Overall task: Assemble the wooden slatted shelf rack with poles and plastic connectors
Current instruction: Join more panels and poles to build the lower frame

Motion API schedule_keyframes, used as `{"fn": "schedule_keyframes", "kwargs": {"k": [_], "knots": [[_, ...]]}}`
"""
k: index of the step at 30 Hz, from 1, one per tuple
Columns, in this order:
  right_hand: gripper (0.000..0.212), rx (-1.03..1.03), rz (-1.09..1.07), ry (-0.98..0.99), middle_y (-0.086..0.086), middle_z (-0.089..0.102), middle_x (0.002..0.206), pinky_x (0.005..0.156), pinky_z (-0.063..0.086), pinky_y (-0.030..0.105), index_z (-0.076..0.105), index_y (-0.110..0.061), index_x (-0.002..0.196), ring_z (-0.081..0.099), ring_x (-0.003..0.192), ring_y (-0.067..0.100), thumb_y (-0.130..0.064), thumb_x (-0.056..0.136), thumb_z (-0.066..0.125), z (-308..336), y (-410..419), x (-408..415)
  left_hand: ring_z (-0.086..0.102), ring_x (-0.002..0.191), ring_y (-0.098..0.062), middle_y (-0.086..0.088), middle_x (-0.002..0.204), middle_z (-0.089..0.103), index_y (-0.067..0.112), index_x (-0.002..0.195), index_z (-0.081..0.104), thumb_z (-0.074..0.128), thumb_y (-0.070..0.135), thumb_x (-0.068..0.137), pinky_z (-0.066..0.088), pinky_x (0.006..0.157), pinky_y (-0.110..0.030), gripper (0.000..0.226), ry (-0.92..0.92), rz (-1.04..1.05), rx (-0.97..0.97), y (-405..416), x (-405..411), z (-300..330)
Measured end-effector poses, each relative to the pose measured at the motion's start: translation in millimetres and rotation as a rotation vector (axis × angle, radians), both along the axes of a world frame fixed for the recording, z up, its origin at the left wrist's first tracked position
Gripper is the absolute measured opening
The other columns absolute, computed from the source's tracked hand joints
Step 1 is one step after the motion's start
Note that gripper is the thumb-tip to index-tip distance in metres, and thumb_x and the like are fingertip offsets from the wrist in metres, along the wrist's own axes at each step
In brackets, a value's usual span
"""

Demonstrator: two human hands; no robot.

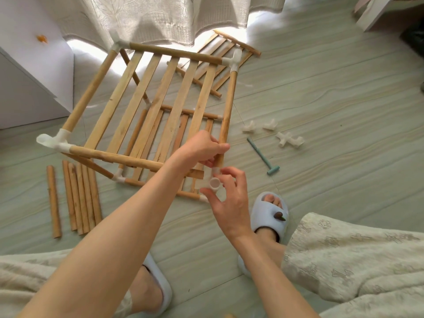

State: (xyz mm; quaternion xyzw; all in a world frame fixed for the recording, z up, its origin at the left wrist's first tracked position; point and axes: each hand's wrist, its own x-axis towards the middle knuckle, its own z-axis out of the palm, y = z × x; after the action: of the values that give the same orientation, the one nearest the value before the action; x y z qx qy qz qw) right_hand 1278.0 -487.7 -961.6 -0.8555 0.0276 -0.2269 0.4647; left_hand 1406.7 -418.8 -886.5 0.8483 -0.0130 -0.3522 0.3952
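Where hands meet, connector (215, 182) half hidden.

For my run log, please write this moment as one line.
step: fit corner | left hand: grips light wooden side pole | right hand: holds white plastic corner connector at pole end | spare connectors on floor

Rack slats (160, 104) pale honey wood, darker grain streaks. Poles (227, 115) tan. Corner connectors (232, 59) translucent white, same for loose connectors (289, 139) on floor. Small mallet (263, 157) muted teal. Floor (344, 99) grey-green with wavy cream banding. Slippers (273, 214) light blue. Curtain (160, 17) off-white, leaf-embossed weave. Cabinet (29, 72) white.
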Motion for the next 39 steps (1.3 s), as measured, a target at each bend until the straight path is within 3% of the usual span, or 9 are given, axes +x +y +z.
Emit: {"fn": "schedule_keyframes", "kwargs": {"k": [5, 10, 15, 18, 21, 24, 30, 35, 39], "knots": [[0.026, 0.019, -0.022, 0.033, 0.010, 0.050, 0.108, 0.086, 0.035, 0.006, 0.054, -0.018, 0.094, 0.049, 0.095, 0.014, -0.031, 0.077, 0.067, 3, -4, 11, 0.055, 0.050, -0.010, -0.002, 0.065, 0.063, 0.004, 0.086, 0.069, 0.053, 0.036, 0.093, 0.042, 0.045, -0.020, 0.036, -0.122, -0.027, 0.131, -6, -5, 0], [0.025, 0.029, -0.010, 0.061, 0.008, 0.049, 0.108, 0.081, 0.038, 0.007, 0.057, -0.013, 0.092, 0.046, 0.093, 0.008, -0.032, 0.078, 0.067, 3, -9, 10, 0.062, 0.064, -0.013, -0.002, 0.069, 0.066, 0.008, 0.085, 0.070, 0.054, 0.033, 0.093, 0.052, 0.054, -0.021, 0.030, -0.141, -0.121, 0.085, 1, -4, 4], [0.028, 0.080, -0.006, 0.101, -0.001, 0.044, 0.113, 0.079, 0.040, 0.006, 0.059, -0.006, 0.094, 0.047, 0.091, 0.004, -0.023, 0.078, 0.073, 7, -19, 15, 0.064, 0.085, -0.009, -0.001, 0.098, 0.067, 0.011, 0.116, 0.063, 0.057, 0.020, 0.092, 0.055, 0.081, -0.027, 0.026, -0.310, -0.123, -0.038, 20, -13, 8], [0.027, 0.100, -0.009, 0.119, -0.003, 0.043, 0.115, 0.081, 0.040, 0.004, 0.059, -0.007, 0.098, 0.049, 0.095, 0.005, -0.018, 0.078, 0.073, 8, -19, 13, 0.055, 0.090, -0.007, 0.004, 0.103, 0.061, 0.014, 0.114, 0.064, 0.057, 0.020, 0.091, 0.048, 0.086, -0.024, 0.025, -0.498, -0.192, 0.033, 32, -14, 7], [0.026, 0.125, -0.003, 0.128, -0.004, 0.043, 0.115, 0.081, 0.040, 0.004, 0.058, -0.008, 0.098, 0.045, 0.097, -0.002, -0.016, 0.078, 0.073, 10, -21, 13, 0.048, 0.096, -0.012, 0.005, 0.100, 0.054, 0.019, 0.110, 0.065, 0.056, 0.032, 0.089, 0.045, 0.091, -0.032, 0.026, -0.544, -0.315, 0.133, 43, -17, 3], [0.025, 0.142, 0.000, 0.130, -0.004, 0.044, 0.114, 0.080, 0.041, 0.006, 0.058, -0.009, 0.098, 0.046, 0.097, -0.003, -0.016, 0.078, 0.072, 10, -22, 13, 0.035, 0.099, -0.010, 0.011, 0.102, 0.054, 0.025, 0.119, 0.059, 0.051, 0.041, 0.090, 0.038, 0.089, -0.030, 0.034, -0.503, -0.511, 0.216, 50, -24, -1], [0.023, 0.165, -0.024, 0.149, -0.004, 0.046, 0.113, 0.079, 0.041, 0.006, 0.058, -0.009, 0.095, 0.047, 0.097, -0.009, -0.010, 0.077, 0.073, 10, -25, 15, 0.029, 0.098, -0.010, 0.019, 0.094, 0.043, 0.040, 0.130, 0.045, 0.056, 0.050, 0.083, 0.032, 0.086, -0.028, 0.049, -0.548, -0.595, 0.223, 57, -28, -3], [0.023, 0.165, -0.028, 0.155, -0.003, 0.048, 0.112, 0.076, 0.043, 0.007, 0.056, -0.012, 0.091, 0.053, 0.093, 0.005, -0.013, 0.077, 0.074, 13, -25, 16, 0.032, 0.089, -0.011, 0.017, 0.089, 0.045, 0.022, 0.117, 0.061, 0.063, 0.051, 0.074, 0.033, 0.078, -0.025, 0.053, -0.803, -0.472, 0.198, 54, -36, -16], [0.024, 0.164, -0.038, 0.159, -0.003, 0.048, 0.111, 0.075, 0.043, 0.007, 0.056, -0.012, 0.091, 0.053, 0.088, 0.005, -0.015, 0.076, 0.075, 14, -25, 18, 0.035, 0.084, -0.013, 0.007, 0.087, 0.061, 0.014, 0.105, 0.067, 0.066, 0.045, 0.073, 0.042, 0.071, -0.033, 0.045, -0.925, -0.438, 0.146, 57, -39, -26]]}}
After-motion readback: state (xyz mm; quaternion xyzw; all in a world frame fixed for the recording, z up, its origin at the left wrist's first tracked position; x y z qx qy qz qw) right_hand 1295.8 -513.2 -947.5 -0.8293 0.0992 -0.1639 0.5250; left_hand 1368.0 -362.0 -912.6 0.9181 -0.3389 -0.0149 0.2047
